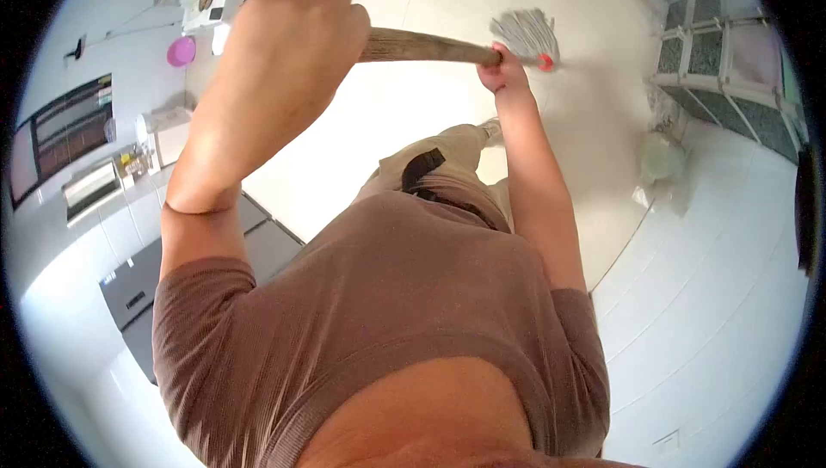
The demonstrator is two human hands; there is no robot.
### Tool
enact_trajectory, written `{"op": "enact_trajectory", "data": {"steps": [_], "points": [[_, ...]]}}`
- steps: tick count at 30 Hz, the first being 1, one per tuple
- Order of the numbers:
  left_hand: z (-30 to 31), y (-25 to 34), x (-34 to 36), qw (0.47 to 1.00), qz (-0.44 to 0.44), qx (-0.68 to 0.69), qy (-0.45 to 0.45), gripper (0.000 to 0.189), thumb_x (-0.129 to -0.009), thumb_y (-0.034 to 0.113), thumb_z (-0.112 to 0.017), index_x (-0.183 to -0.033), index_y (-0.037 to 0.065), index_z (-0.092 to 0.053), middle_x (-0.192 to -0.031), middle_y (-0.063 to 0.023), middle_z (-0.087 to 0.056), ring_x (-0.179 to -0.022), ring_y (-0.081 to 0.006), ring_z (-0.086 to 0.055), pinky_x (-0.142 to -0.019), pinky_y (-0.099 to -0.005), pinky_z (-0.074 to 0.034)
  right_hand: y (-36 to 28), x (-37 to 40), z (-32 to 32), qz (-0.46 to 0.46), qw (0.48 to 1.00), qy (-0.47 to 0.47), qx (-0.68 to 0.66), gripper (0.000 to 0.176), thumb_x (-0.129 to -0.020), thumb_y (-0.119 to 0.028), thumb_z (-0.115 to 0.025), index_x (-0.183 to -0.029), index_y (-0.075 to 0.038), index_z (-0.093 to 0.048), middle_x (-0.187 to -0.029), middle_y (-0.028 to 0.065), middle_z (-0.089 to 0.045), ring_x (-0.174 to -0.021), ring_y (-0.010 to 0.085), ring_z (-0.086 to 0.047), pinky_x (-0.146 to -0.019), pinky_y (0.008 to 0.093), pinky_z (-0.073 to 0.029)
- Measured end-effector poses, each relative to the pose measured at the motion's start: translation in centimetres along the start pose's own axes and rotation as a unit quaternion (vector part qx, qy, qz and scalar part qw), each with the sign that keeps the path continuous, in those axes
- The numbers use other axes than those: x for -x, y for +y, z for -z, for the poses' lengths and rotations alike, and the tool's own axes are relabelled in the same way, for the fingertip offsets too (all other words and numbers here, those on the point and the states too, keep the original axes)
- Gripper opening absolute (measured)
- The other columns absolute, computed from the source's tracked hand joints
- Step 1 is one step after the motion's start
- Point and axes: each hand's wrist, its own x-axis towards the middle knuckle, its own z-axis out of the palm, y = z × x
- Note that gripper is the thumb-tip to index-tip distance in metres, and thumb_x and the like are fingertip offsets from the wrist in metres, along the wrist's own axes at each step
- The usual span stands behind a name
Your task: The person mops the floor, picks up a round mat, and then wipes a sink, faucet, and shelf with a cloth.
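Observation:
My left hand [297, 33] is closed in a fist round the upper part of a mop's wooden handle [422, 46], close to the camera. Lower on the same handle, my right hand [503, 72] is wrapped round it, with that arm stretched out. Beyond the right hand, the mop's grey string head [527, 32] lies spread on the pale floor [370, 115], joined by a red collar [545, 62]. The handle's end inside my left fist is hidden.
A rack with dark panels [705, 29] stands along the right wall, a greenish bag [661, 158] beside it. On the left are a counter with kitchen items [133, 163], dark grey cabinets [142, 296] and a pink round basin [181, 52].

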Motion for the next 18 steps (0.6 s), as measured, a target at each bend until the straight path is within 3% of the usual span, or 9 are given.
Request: {"op": "enact_trajectory", "data": {"steps": [2,4,10,14,17,18], "points": [[-0.7,-0.1,0.6,0.999,0.032,0.011,-0.019,0.012,-0.064,-0.002,-0.050,-0.070,0.006,-0.054,-0.068,-0.0046,-0.053,-0.070,-0.0190,-0.055,-0.067,-0.0307,-0.044,-0.2,1.3,2.7,0.001,0.997,0.043,0.058,0.009,-0.077,-0.007,-0.055,-0.072,-0.005,-0.048,-0.070,0.0061,-0.051,-0.066,0.0196,-0.053,-0.066,0.0334,-0.049],[-1.4,-0.2,1.0,0.997,-0.021,0.068,0.005,0.010,-0.062,0.000,-0.052,-0.069,0.006,-0.054,-0.068,-0.0047,-0.054,-0.069,-0.0187,-0.056,-0.065,-0.0297,-0.043,-0.8,2.0,4.9,0.019,0.991,0.117,0.061,0.007,-0.075,-0.005,-0.057,-0.074,-0.004,-0.050,-0.072,0.0071,-0.053,-0.069,0.0212,-0.054,-0.065,0.0358,-0.050],[-4.8,5.2,0.1,0.981,-0.043,0.181,-0.050,0.004,-0.062,0.006,-0.054,-0.063,0.008,-0.057,-0.064,-0.0061,-0.057,-0.062,-0.0200,-0.057,-0.058,-0.0303,-0.043,-3.6,8.3,11.9,0.081,0.964,0.231,0.102,0.011,-0.078,-0.010,-0.055,-0.083,-0.002,-0.049,-0.077,0.0087,-0.055,-0.072,0.0209,-0.056,-0.060,0.0343,-0.051],[-8.3,10.5,1.0,0.954,-0.056,0.271,-0.113,0.004,-0.064,0.007,-0.055,-0.062,0.007,-0.059,-0.066,-0.0088,-0.060,-0.065,-0.0219,-0.060,-0.058,-0.0313,-0.045,-8.0,10.0,20.2,0.061,0.953,0.239,0.176,0.011,-0.077,-0.011,-0.054,-0.082,-0.003,-0.048,-0.077,0.0075,-0.054,-0.071,0.0199,-0.056,-0.061,0.0336,-0.051],[-11.8,14.2,0.8,0.944,-0.065,0.298,-0.128,0.004,-0.064,0.007,-0.056,-0.064,0.007,-0.059,-0.068,-0.0094,-0.061,-0.068,-0.0228,-0.060,-0.060,-0.0328,-0.045,-11.5,10.2,25.2,-0.004,0.946,0.257,0.197,0.011,-0.077,-0.011,-0.052,-0.082,-0.003,-0.047,-0.078,0.0077,-0.053,-0.070,0.0192,-0.055,-0.062,0.0331,-0.050],[-12.8,15.0,0.8,0.941,-0.076,0.306,-0.123,0.005,-0.063,0.006,-0.056,-0.066,0.007,-0.060,-0.068,-0.0092,-0.061,-0.069,-0.0234,-0.060,-0.060,-0.0338,-0.046,-11.8,11.1,25.3,0.003,0.931,0.316,0.184,0.010,-0.077,-0.011,-0.050,-0.081,-0.004,-0.046,-0.079,0.0081,-0.053,-0.072,0.0197,-0.055,-0.064,0.0344,-0.049]]}}
